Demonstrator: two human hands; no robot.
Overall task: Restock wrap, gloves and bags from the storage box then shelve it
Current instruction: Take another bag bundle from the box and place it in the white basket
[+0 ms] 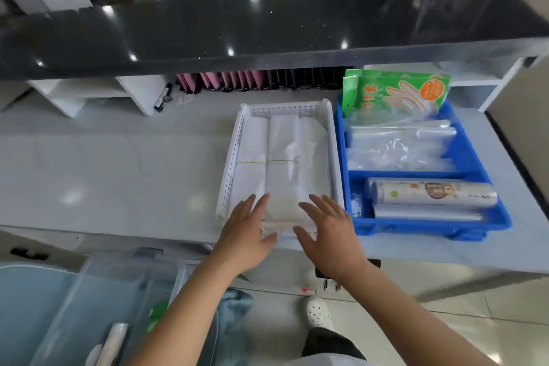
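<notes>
Head view looks down on a pale counter under a dark raised ledge. Near the counter's front edge stands a white perforated basket holding banded bundles of white bags. Both hands hover at its near end: the left hand and right hand each have straight, spread fingers, one on either side of the middle bundle, gripping nothing. Just beside the basket on the right sits a blue tray, with green glove packs upright at its far end, clear bags behind the divider, and wrap rolls in the near compartment. A clear storage box stands below the counter's front edge, at lower left.
</notes>
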